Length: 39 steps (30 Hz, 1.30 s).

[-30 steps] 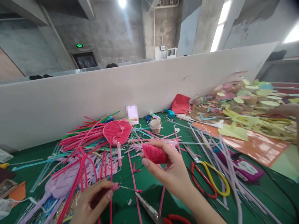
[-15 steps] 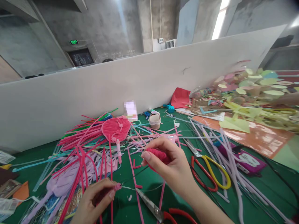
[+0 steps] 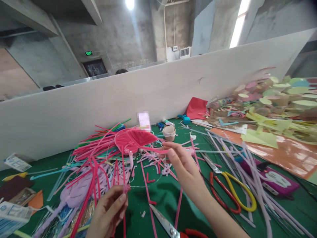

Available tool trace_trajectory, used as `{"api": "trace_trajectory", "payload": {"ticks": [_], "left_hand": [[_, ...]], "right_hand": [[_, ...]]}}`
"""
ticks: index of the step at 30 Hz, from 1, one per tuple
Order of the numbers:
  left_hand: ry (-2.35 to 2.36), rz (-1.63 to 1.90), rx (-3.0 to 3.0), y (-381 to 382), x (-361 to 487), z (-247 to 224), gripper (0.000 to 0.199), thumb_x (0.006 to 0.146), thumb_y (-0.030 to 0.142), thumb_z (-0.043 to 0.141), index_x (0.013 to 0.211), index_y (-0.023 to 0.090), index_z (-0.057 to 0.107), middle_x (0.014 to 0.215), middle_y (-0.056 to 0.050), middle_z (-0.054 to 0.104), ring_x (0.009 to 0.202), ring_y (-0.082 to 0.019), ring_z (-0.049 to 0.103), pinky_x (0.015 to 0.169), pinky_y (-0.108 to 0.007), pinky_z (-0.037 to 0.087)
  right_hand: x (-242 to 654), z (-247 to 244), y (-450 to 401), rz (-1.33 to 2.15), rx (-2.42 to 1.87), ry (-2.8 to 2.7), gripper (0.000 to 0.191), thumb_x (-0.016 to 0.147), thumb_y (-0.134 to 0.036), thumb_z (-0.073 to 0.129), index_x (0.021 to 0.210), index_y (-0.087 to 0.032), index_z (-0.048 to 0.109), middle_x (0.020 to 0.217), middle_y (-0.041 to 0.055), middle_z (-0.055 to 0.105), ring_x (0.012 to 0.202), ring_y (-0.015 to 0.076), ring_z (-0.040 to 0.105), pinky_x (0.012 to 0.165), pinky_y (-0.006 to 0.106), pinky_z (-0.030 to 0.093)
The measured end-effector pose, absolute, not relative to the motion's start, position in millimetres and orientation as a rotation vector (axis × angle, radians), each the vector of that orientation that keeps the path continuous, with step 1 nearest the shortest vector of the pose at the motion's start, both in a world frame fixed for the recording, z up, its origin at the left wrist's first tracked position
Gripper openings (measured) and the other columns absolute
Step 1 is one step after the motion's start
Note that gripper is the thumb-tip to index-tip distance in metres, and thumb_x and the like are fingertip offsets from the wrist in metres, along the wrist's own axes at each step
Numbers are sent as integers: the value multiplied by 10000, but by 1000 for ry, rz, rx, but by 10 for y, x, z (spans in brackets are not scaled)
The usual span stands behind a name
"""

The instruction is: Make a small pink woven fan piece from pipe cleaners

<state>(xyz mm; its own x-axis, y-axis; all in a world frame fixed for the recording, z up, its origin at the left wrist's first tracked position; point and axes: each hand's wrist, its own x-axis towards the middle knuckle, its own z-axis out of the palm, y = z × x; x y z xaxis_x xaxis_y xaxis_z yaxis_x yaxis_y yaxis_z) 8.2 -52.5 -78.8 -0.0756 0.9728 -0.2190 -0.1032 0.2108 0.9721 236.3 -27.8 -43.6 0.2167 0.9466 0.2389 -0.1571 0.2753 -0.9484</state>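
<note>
While left hand (image 3: 107, 210) pinches pink bit (image 3: 126, 188), right hand (image 3: 184, 165) grips red piece (image 3: 142, 137)

Near left: thumb and fingertips pressed together on pink bit. Farther right: thumb and fingers pinching red piece's edge, round fan (image 3: 121, 141) just behind.
</note>
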Motion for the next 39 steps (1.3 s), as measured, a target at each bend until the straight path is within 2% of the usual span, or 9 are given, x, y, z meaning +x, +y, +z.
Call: {"api": "trace_trajectory", "payload": {"ticks": [2, 5, 11, 15, 21, 24, 28, 32, 39], "left_hand": [[1220, 1179, 796, -570, 184, -801, 460, 582, 423, 938, 903, 194, 702, 604, 51, 612, 459, -72, 491, 394, -147, 383], [1115, 1176, 559, -639, 339, -824, 480, 532, 278, 979, 906, 193, 689, 677, 34, 687, 604, -128, 665, 700, -275, 607], [1123, 1058, 501, -677, 423, -877, 518, 500, 299, 997, 882, 196, 663, 746, 10, 744, 732, -201, 763, 672, -274, 599], [1068, 916, 676, -734, 353, -976, 450, 530, 386, 976, 779, 180, 663, 759, -29, 750, 709, -223, 763, 607, -272, 576], [948, 840, 698, -662, -94, -981, 761, 465, 571, 946, 1084, 185, 729, 1094, -173, 773, 977, -351, 751, 703, -365, 613], [1017, 1053, 740, -494, -324, -852, 711, 681, 646, 805, 1212, 193, 671, 1269, -193, 714, 1140, -356, 695, 888, -416, 589], [1175, 1008, 849, -290, -426, -719, 395, 740, 447, 852, 947, 149, 696, 986, -145, 801, 903, -290, 776, 780, -342, 620], [1214, 970, 872, -233, -455, -711, 333, 763, 343, 854, 954, 133, 679, 858, -87, 799, 790, -235, 785, 655, -263, 628], [1246, 986, 877, -314, -508, -769, 791, 817, 212, 818, 1462, 122, 370, 950, -119, 804, 910, -279, 787, 723, -296, 648]], "right_hand": [[2292, -509, -246, 1018, -979, -1103, 486, 893, -637, 562, 1159, -232, 598, 1034, 68, 721, 964, 212, 677, 847, 357, 527], [2163, -619, -217, 1103, -1038, -1163, 502, 877, -614, 590, 1181, -215, 571, 977, 60, 711, 921, 209, 664, 813, 357, 518], [1946, -758, -260, 1268, -1108, -1198, 534, 820, -645, 620, 1102, -192, 608, 838, 45, 706, 751, 180, 644, 617, 284, 477], [1938, -743, -308, 1459, -1062, -1180, 597, 788, -743, 576, 1002, -186, 571, 675, 3, 678, 451, 105, 530, 412, 218, 362], [2141, -682, -401, 1716, -1031, -1125, 649, 759, -788, 561, 994, -183, 563, 476, -59, 577, 333, 91, 479, 342, 180, 332], [2207, -702, -401, 1770, -1106, -1140, 632, 782, -756, 567, 1020, -170, 578, 474, -53, 589, 337, 77, 471, 338, 159, 294], [2180, -735, -335, 1816, -1150, -1226, 632, 784, -741, 566, 1035, -162, 585, 487, -48, 604, 352, 75, 483, 355, 159, 318], [2124, -715, -274, 1794, -1199, -1332, 639, 795, -743, 534, 1054, -160, 571, 502, -36, 631, 348, 84, 490, 348, 166, 326], [1996, -765, -242, 1804, -1265, -1482, 611, 834, -736, 470, 1049, -169, 544, 633, 24, 704, 374, 93, 519, 361, 189, 342]]}}
